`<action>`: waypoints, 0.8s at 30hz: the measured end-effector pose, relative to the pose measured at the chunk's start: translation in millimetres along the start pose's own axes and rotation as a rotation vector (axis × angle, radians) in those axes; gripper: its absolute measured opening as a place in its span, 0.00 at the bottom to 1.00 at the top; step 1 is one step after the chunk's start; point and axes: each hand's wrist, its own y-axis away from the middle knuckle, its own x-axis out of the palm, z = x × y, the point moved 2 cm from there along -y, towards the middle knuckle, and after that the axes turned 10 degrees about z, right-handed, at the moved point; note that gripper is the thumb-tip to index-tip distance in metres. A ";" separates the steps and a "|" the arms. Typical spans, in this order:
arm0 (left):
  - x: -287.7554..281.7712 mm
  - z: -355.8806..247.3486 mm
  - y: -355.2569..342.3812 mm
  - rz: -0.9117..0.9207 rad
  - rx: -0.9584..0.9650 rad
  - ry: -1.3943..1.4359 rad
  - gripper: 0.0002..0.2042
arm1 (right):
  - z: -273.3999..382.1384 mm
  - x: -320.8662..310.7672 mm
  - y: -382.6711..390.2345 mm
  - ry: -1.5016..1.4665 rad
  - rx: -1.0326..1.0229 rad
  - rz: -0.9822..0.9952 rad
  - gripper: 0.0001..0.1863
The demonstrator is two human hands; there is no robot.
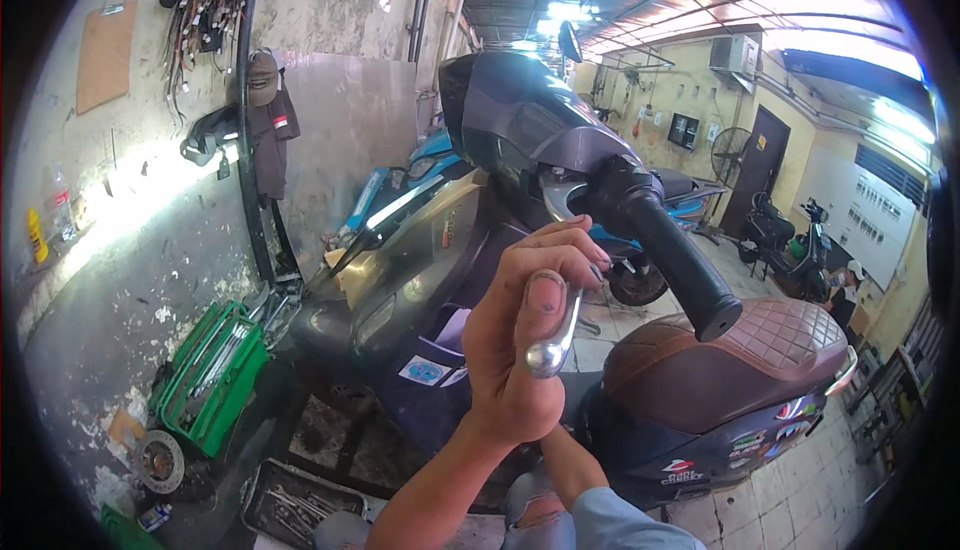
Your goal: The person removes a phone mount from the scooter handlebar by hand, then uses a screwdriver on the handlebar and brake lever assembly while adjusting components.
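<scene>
My left hand (pixel 510 335) is raised in front of a scooter's handlebar. Its thumb and fingers are closed round a silver brake lever (pixel 573 325) with a rounded ball end. The fingers cover the lever's upper part, so I cannot see whether it joins the silver piece by the handlebar. To the right of the hand, the black handlebar grip (pixel 685 260) points back toward me. My right forearm reaches up from a light blue sleeve and passes behind my left wrist, which hides the right hand. The scooter's dark front panel (pixel 520 100) rises beyond.
A brown quilted seat (pixel 730 350) lies to the right. At left stand an open green toolbox (pixel 210 380) and a brake disc (pixel 160 460). A tray of small tools (pixel 300 505) sits low by my knee. A person (pixel 850 290) is at far right, near another scooter (pixel 785 240).
</scene>
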 end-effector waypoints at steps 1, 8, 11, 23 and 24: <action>-3.8 0.4 -0.9 0.014 0.009 -0.005 0.15 | -2.6 -0.3 -1.6 0.017 0.001 0.012 0.28; -11.8 0.3 -0.2 0.040 0.051 0.005 0.14 | -18.1 14.1 -27.5 0.083 -0.039 0.060 0.29; 0.1 24.2 0.1 0.026 0.100 0.063 0.12 | -16.6 -2.8 -33.8 0.147 -0.032 -0.043 0.31; -5.3 21.1 1.9 -0.098 0.047 0.348 0.12 | 40.6 -28.5 -34.5 0.158 -0.187 -0.154 0.34; -9.2 17.6 15.7 -0.114 0.024 0.356 0.14 | 50.8 -30.3 -24.6 0.130 -0.279 -0.155 0.33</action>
